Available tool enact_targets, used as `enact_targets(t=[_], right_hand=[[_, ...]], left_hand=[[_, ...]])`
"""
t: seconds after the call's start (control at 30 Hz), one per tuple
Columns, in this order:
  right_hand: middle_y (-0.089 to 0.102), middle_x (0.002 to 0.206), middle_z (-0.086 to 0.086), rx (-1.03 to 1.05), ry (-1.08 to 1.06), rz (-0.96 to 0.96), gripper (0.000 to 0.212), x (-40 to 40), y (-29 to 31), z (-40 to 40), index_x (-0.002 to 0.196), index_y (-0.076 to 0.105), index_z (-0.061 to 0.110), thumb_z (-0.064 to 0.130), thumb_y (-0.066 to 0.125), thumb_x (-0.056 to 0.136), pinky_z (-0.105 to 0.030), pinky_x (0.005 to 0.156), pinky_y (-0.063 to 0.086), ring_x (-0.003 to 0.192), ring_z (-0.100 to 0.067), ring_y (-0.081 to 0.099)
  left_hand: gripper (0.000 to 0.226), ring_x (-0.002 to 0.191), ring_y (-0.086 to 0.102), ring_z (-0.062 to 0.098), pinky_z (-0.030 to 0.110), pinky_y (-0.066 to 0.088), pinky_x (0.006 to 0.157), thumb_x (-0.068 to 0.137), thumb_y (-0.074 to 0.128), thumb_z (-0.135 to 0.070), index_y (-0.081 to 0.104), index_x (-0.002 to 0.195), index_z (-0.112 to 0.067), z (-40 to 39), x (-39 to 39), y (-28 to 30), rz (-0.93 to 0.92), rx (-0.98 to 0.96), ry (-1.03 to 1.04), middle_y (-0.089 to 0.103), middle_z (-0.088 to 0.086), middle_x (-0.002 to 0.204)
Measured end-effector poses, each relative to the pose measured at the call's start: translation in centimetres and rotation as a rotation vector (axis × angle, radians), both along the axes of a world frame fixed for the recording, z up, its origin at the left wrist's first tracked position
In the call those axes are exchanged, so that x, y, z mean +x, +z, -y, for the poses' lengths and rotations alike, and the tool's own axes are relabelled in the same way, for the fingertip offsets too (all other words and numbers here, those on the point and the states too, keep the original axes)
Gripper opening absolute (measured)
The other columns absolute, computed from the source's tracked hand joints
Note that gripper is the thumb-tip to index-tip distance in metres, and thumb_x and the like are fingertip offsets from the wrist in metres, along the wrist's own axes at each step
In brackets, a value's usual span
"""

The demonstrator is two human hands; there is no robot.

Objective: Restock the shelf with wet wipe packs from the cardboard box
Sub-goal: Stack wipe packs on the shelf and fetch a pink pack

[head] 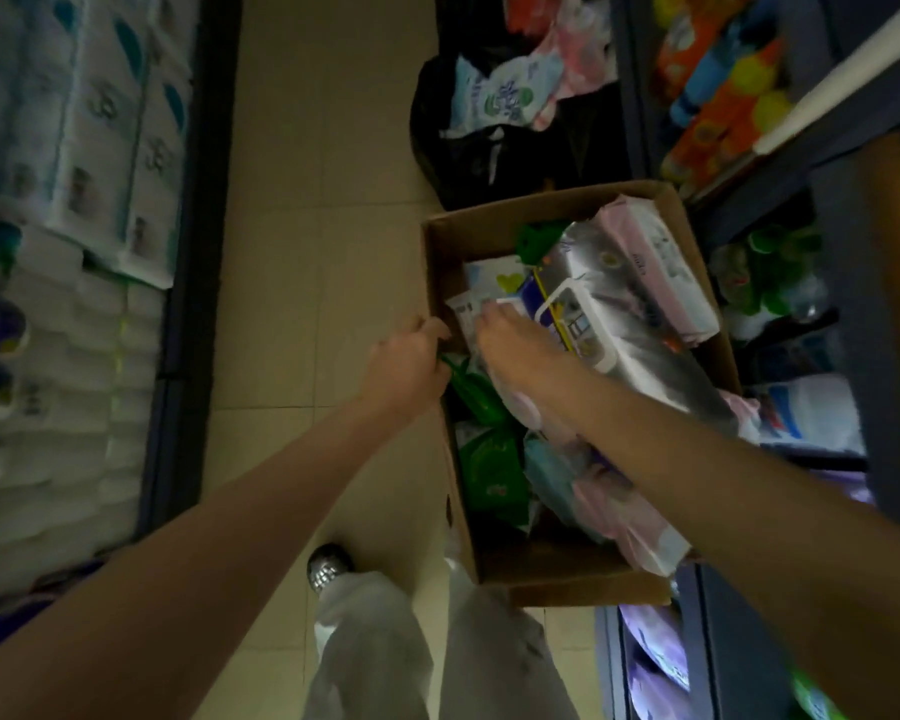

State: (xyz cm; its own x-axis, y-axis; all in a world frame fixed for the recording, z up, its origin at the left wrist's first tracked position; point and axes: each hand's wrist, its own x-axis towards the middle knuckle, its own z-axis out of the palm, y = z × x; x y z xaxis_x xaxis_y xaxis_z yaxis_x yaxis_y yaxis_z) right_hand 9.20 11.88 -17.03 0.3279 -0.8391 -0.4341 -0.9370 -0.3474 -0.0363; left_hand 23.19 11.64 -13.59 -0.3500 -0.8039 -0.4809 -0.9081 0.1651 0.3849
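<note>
Restocking barely begun: cardboard box [494, 569] crammed with wet wipe packs [640, 324], left hand [406, 363] curled on its rim, right hand [510, 350] fingering a pack, grasp unclear.

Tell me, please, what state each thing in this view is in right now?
Cardboard box: open, on the floor, holding mixed packs.
Left hand: curled over the box's left wall.
Right hand: reaching in, fingers on a white pack.
Silver wet wipe pack: lying tilted on top.
Green pack: lying in the box.
Black bag: open, packs inside.
</note>
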Motion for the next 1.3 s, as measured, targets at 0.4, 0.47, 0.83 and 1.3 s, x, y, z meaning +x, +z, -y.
enact_targets(t=[0.4, 0.47, 0.83, 1.3], right_hand=[[0.056, 0.103, -0.019, 0.287, 0.196, -0.267, 0.010, 0.4, -3.0, 8.2, 0.091, 0.056, -0.001, 0.001, 0.046, 0.092, -0.035, 0.074, 0.039, 0.108, -0.029, 0.055], [0.054, 0.090, -0.015, 0.295, 0.276, -0.220, 0.006, 0.8, -1.5, 7.6, 0.087, 0.054, -0.001, -0.001, 0.049, 0.089, -0.034, 0.066, 0.038, 0.098, -0.029, 0.057], [0.057, 0.056, -0.009, 0.009, 0.776, -0.032, 0.017, 0.8, 14.9, 3.0, 0.069, 0.064, 0.009, -0.005, 0.064, 0.060, -0.029, 0.043, 0.045, 0.050, -0.026, 0.059], [0.072, 0.064, 0.004, -0.775, 0.869, 0.274, 0.031, 18.0, 41.2, 7.4, 0.075, 0.074, 0.021, 0.003, 0.052, 0.064, -0.019, 0.041, 0.049, 0.049, -0.015, 0.067]], left_hand=[[0.040, 0.112, 0.051, 0.026, 0.030, 0.042, 0.088, 0.089, 0.047, -0.004, 0.046, 0.130, -0.008, 3.5, 3.2, -3.9, -0.129, -0.041, 0.112, 0.049, 0.014, 0.125], [0.041, 0.111, 0.053, 0.028, 0.030, 0.043, 0.087, 0.089, 0.048, -0.003, 0.046, 0.130, -0.006, 3.2, 3.6, -3.8, -0.138, -0.025, 0.121, 0.049, 0.015, 0.125], [0.098, 0.134, 0.035, 0.022, 0.037, 0.033, 0.111, 0.070, 0.080, -0.023, 0.016, 0.145, -0.026, 3.7, 5.1, 4.9, -0.202, 0.468, -0.116, 0.034, 0.001, 0.146], [0.108, 0.133, 0.036, 0.011, 0.033, 0.033, 0.111, 0.070, 0.079, -0.015, 0.004, 0.146, -0.037, 5.0, 26.5, 30.1, -0.633, 0.357, 0.305, 0.036, -0.014, 0.140]])
